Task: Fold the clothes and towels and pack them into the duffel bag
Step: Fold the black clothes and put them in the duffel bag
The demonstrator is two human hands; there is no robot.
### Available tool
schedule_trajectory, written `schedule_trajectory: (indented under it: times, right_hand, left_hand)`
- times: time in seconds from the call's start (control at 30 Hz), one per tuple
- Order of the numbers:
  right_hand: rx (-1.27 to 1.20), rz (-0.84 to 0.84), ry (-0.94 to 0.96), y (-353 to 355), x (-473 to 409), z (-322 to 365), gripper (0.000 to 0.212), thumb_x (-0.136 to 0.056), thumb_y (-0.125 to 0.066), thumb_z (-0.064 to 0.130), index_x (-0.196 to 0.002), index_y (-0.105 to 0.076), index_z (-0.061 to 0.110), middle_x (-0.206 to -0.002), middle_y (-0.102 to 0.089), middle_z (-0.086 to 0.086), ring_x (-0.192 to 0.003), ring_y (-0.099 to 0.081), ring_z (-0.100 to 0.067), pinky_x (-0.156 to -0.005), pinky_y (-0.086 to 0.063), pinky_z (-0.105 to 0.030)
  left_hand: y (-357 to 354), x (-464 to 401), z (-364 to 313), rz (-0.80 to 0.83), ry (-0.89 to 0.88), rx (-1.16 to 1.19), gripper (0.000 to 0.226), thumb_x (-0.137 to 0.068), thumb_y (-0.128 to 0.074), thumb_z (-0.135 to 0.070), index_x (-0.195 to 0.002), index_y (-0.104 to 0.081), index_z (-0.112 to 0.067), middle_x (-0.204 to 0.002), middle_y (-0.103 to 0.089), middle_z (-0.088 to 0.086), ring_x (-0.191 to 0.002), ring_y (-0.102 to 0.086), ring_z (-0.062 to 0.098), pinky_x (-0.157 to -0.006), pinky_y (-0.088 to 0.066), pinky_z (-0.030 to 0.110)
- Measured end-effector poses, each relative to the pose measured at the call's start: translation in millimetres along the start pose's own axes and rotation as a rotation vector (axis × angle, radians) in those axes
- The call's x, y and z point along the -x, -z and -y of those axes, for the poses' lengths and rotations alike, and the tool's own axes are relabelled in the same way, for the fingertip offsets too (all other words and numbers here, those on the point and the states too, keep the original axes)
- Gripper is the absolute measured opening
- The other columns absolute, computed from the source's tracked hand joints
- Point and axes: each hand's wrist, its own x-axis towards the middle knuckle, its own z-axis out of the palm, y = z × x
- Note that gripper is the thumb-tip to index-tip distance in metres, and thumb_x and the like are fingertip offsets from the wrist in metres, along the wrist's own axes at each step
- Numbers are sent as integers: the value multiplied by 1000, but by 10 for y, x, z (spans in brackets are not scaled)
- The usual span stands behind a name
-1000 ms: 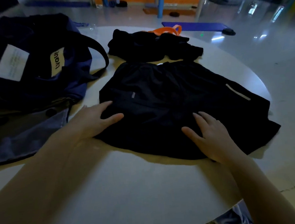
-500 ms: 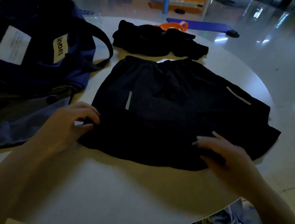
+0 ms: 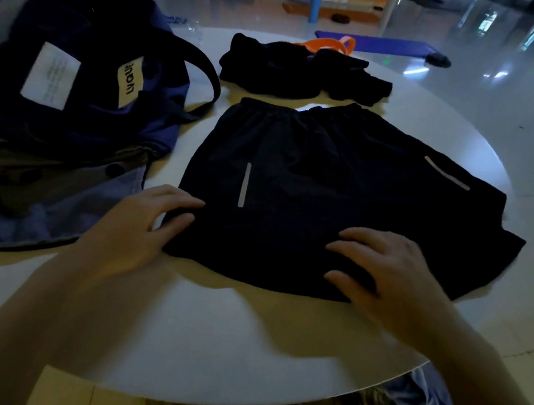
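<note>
Black shorts (image 3: 321,178) with two pale reflective strips lie spread flat on the round white table (image 3: 208,353), waistband at the far side. My left hand (image 3: 139,229) pinches the shorts' near-left hem corner between thumb and fingers. My right hand (image 3: 387,266) lies on the near hem right of centre, with a bit of the fabric between thumb and fingers. The navy duffel bag (image 3: 88,88) with white labels sits at the far left, its strap arching toward the shorts. A crumpled black garment (image 3: 296,70) lies beyond the waistband.
A grey-blue cloth (image 3: 50,214) lies in front of the bag at the left. An orange loop (image 3: 329,45) shows behind the black garment. The table edge runs close behind the shorts' right leg. Beyond is a glossy floor with a blue mat (image 3: 390,44).
The shorts' left leg has been pulled out flat, showing a second reflective strip. My left hand went from lying flat to pinching the hem corner, and my right hand slid down to the near hem.
</note>
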Motion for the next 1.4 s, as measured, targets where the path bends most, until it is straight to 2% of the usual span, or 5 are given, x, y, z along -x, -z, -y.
schedule_trajectory:
  times: [0.4,0.67,0.9,1.1,1.4]
  right_hand:
    - [117,290,182,-30,207,144,46,-95,-19,57,-128,-46,41,-135,-54,8,-125,-47,-10,-97,-38,-47]
    - [-35,-55,-82,183,157,63,46,-92,-35,48,-129,-54,28,-133,-52,8,-125,-45,-11,-109,-26,-52]
    - [-37,295,-244,-277,10,210,90,-55,37,78,-137,15,47,-147,25,16,-140,23,-6,-109,20,-35]
    - [-344,130,-119,-72,-89,610,68,-86,-12,69,-141,-36,39,-155,-19,12,-137,-15,3,-113,-14,-26]
    - [-256,-131,-322,262,534,-893,25,-86,-64,15,-111,-65,22,-116,-60,-2,-100,-58,-13,-85,-36,-7]
  left_hand:
    - [-35,86,-296,0,101,501,43,-83,-49,-68,-112,-62,-39,-90,-68,-2,-55,-63,15,-67,-56,28]
    - [-426,144,-541,87,102,-342,74,-86,-9,-74,-144,-34,-37,-152,-31,-6,-140,-27,15,-114,-26,43]
    - [-303,123,-222,362,236,-534,89,-48,36,-83,-132,22,-55,-145,28,-25,-136,26,-2,-115,11,36]
    - [-125,165,-280,20,58,-604,54,-87,-35,-36,-122,-64,-8,-126,-60,20,-114,-59,40,-92,-42,58]
    - [-1066,-281,-1584,289,-409,-386,43,-94,-46,-34,-137,-45,-34,-148,-38,-1,-138,-34,19,-110,-30,42]
